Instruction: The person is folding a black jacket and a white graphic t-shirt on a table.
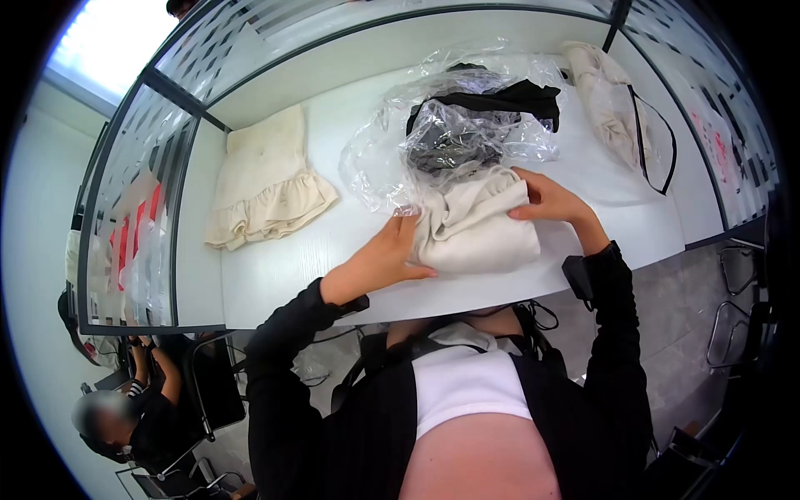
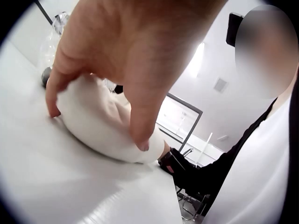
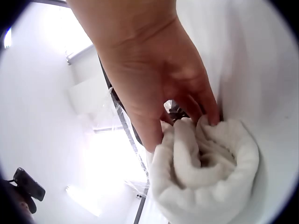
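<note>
A cream cloth garment (image 1: pixel 487 237), folded into a thick roll, lies on the white table near its front edge. My left hand (image 1: pixel 373 260) holds its left end, thumb in front and fingers at the back. In the left wrist view, the thumb and fingers (image 2: pixel 54 100) curve over the roll (image 2: pixel 100 123). At the right end, my right hand (image 1: pixel 557 200) grips the cloth between thumb and fingers. The right wrist view shows the coiled layers (image 3: pixel 205 186) of that end, with the fingertips on its upper edge.
Behind the roll lies crumpled clear plastic (image 1: pixel 375 158) with black cloth (image 1: pixel 533 100). A cream garment with a ruffled hem (image 1: pixel 271 187) lies flat on the left. A bagged beige bundle (image 1: pixel 604 100) with a black strap is at the back right. Low partitions border the table (image 1: pixel 292 283). A person (image 1: pixel 158 417) sits lower left.
</note>
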`<state>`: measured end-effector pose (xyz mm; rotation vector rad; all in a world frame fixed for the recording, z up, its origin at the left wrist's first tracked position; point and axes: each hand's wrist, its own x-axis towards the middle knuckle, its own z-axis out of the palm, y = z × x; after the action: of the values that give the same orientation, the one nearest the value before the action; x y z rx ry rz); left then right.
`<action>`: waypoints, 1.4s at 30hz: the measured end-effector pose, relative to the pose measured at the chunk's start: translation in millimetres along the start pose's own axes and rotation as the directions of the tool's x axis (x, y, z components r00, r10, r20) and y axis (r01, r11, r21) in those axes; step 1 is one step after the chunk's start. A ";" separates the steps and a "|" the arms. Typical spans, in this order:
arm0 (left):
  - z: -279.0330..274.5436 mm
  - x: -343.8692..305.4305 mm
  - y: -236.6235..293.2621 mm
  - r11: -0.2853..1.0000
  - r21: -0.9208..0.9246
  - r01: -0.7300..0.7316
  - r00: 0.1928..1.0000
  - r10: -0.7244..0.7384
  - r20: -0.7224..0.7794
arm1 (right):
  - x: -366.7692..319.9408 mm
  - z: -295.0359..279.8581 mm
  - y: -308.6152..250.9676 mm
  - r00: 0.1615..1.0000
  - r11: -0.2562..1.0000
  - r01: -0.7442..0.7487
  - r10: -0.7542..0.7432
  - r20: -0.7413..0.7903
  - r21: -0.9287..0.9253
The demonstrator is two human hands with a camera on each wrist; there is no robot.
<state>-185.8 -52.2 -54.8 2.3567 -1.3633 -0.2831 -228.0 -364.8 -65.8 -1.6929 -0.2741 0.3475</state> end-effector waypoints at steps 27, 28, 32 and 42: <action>-133.8 -13.2 -157.9 0.295 -0.908 -0.297 0.794 -0.451 -0.406 | 2.6 2.7 -1.6 0.799 0.998 0.020 -0.055 0.599 0.066; -115.5 -7.6 -144.9 0.316 -0.932 -0.175 0.817 -0.482 -0.317 | 2.9 2.3 -0.9 0.802 0.998 0.019 -0.051 0.596 0.059; -82.3 15.4 -109.2 0.400 -0.917 -0.003 0.881 -0.434 -0.192 | 2.3 0.7 0.0 0.830 0.998 0.000 -0.035 0.556 0.064; -39.0 58.9 -103.4 0.315 -0.943 -0.108 0.882 -0.407 -0.237 | 14.2 -21.8 30.2 0.946 0.986 -0.063 0.109 -0.306 0.157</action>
<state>-61.0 -47.9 -63.5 1.3394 -0.4303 -0.4203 -207.1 -384.0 -93.8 -1.5910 0.0603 0.1534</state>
